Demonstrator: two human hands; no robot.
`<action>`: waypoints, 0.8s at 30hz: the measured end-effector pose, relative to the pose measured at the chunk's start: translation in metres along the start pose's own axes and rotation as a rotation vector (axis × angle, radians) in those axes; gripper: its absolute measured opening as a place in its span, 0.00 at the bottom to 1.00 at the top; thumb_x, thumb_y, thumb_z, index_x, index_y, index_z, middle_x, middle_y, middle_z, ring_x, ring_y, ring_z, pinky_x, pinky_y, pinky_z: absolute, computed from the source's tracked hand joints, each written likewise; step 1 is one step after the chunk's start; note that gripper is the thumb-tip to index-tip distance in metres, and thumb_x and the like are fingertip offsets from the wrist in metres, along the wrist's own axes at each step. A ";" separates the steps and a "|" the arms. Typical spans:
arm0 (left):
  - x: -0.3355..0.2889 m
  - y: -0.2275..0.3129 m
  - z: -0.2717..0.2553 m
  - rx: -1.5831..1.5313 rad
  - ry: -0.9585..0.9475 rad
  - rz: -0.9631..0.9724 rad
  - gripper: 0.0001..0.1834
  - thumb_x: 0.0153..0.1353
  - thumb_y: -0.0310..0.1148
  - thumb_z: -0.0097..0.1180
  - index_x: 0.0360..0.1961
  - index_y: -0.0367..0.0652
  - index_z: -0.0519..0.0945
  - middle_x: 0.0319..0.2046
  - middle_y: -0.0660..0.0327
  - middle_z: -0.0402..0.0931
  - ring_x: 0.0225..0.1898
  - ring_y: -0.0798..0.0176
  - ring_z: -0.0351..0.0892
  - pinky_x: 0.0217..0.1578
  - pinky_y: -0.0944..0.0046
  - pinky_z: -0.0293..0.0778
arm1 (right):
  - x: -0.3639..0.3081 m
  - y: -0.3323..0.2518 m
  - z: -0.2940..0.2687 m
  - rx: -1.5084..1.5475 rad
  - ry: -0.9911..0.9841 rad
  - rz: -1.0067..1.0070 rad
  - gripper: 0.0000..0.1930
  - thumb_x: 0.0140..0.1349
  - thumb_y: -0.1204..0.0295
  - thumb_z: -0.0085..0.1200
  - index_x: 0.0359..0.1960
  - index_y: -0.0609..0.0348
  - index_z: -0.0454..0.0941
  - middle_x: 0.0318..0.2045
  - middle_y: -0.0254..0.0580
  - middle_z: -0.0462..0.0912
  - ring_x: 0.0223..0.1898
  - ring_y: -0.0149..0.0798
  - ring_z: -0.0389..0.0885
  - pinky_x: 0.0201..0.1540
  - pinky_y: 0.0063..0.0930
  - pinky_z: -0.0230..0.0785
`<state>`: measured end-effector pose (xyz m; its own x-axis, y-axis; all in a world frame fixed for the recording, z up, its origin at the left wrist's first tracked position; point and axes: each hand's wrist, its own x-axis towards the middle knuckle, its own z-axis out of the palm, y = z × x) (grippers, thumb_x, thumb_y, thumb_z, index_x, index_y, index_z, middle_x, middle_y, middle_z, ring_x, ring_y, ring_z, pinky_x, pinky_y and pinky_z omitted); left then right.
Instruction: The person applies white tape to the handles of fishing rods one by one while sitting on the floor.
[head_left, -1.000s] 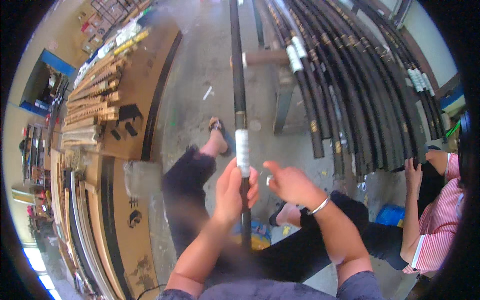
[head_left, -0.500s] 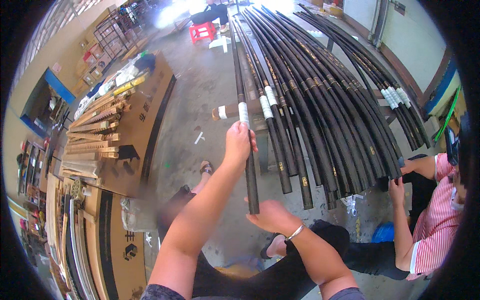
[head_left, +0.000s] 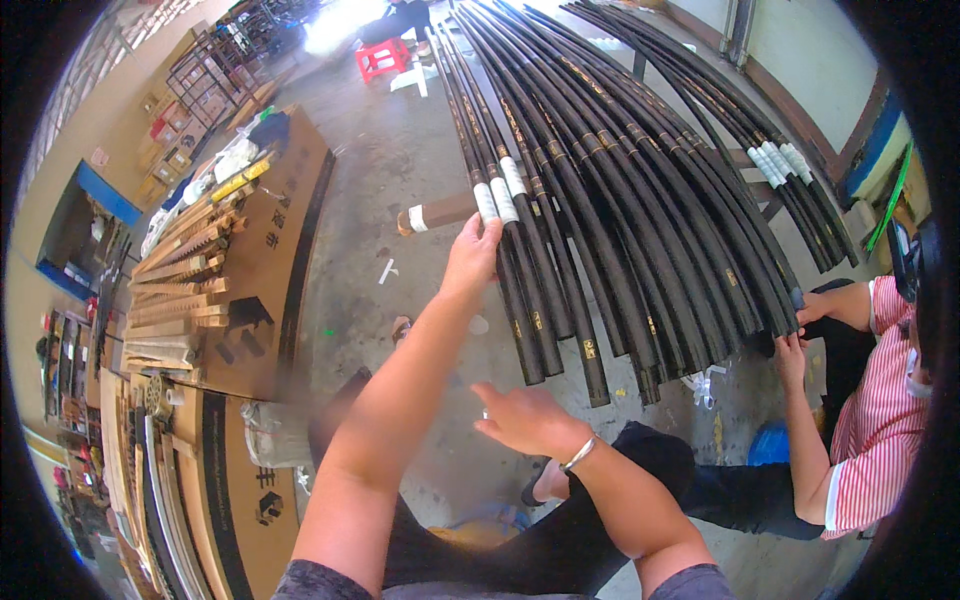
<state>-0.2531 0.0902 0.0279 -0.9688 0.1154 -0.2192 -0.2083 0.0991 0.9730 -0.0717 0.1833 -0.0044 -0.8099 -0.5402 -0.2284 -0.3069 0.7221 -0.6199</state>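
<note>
At the left edge of a row of long, dark tapered poles, my left hand grips the outermost black pole just below its white wrapped band. Its fingers are partly hidden against the pole. The pole lies beside others with similar white bands and gold markings. Below the poles' near ends, my right hand is in the air, thumb and forefinger apart, touching no pole. A metal bangle circles that wrist.
A crossbar supports the poles. At right, a person in a striped shirt handles pole ends. Notched wooden strips lie on a large carton at left. A red stool stands far off.
The outermost pole has moved right, against the neighbouring poles, with my left hand on it. My right hand has come away from its near end. The view has shifted slightly.
</note>
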 end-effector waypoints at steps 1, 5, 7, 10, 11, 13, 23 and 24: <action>-0.002 0.001 -0.002 0.023 0.027 0.014 0.29 0.66 0.47 0.50 0.58 0.34 0.68 0.44 0.55 0.77 0.42 0.62 0.76 0.42 0.60 0.73 | 0.000 -0.001 0.001 0.017 0.003 -0.009 0.28 0.62 0.58 0.52 0.60 0.57 0.61 0.26 0.53 0.82 0.31 0.58 0.81 0.34 0.50 0.72; 0.000 -0.012 -0.016 0.545 0.342 0.340 0.32 0.63 0.47 0.54 0.59 0.33 0.67 0.40 0.51 0.76 0.38 0.55 0.77 0.40 0.58 0.74 | 0.000 -0.006 0.002 0.016 0.011 -0.037 0.27 0.62 0.59 0.52 0.58 0.58 0.62 0.26 0.53 0.82 0.31 0.59 0.80 0.35 0.52 0.71; -0.011 -0.003 -0.008 0.781 0.452 0.662 0.34 0.60 0.46 0.58 0.58 0.30 0.66 0.35 0.45 0.76 0.36 0.45 0.78 0.40 0.53 0.74 | 0.001 -0.006 0.001 0.009 -0.017 0.000 0.26 0.62 0.59 0.52 0.57 0.59 0.62 0.27 0.53 0.82 0.32 0.60 0.80 0.35 0.52 0.71; -0.034 0.042 0.027 0.507 0.121 0.514 0.34 0.59 0.46 0.58 0.56 0.28 0.66 0.35 0.42 0.77 0.39 0.42 0.79 0.41 0.51 0.73 | 0.001 -0.003 0.001 0.042 -0.046 -0.014 0.25 0.62 0.58 0.53 0.55 0.59 0.63 0.28 0.55 0.82 0.32 0.61 0.80 0.35 0.53 0.71; -0.035 0.051 0.041 0.531 0.075 0.494 0.35 0.59 0.47 0.59 0.56 0.28 0.66 0.35 0.41 0.78 0.40 0.41 0.79 0.42 0.51 0.73 | 0.000 -0.002 0.002 0.037 -0.050 -0.012 0.25 0.62 0.58 0.53 0.55 0.59 0.62 0.28 0.56 0.81 0.32 0.61 0.80 0.35 0.53 0.71; -0.028 0.063 0.066 0.674 0.074 0.514 0.37 0.59 0.48 0.59 0.56 0.27 0.64 0.39 0.38 0.78 0.42 0.38 0.79 0.44 0.50 0.74 | 0.002 -0.004 0.002 0.023 -0.054 -0.024 0.25 0.62 0.59 0.53 0.55 0.59 0.62 0.29 0.57 0.81 0.33 0.61 0.80 0.35 0.53 0.71; -0.004 0.055 0.085 0.141 0.016 0.102 0.21 0.58 0.37 0.52 0.46 0.31 0.68 0.31 0.52 0.75 0.30 0.57 0.78 0.29 0.61 0.73 | -0.001 -0.003 -0.007 -0.069 -0.006 -0.061 0.26 0.61 0.57 0.54 0.54 0.61 0.64 0.27 0.53 0.82 0.31 0.57 0.82 0.34 0.51 0.73; -0.005 0.053 0.083 -0.028 0.023 0.057 0.18 0.58 0.35 0.51 0.44 0.33 0.69 0.29 0.58 0.74 0.26 0.63 0.77 0.23 0.66 0.73 | 0.000 -0.006 -0.007 -0.073 -0.017 -0.063 0.26 0.61 0.57 0.54 0.55 0.61 0.64 0.27 0.53 0.82 0.32 0.57 0.82 0.34 0.51 0.73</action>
<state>-0.2487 0.1767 0.0747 -0.9820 0.0969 -0.1620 -0.1561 0.0656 0.9856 -0.0732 0.1823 0.0043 -0.7798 -0.5920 -0.2036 -0.3931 0.7161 -0.5768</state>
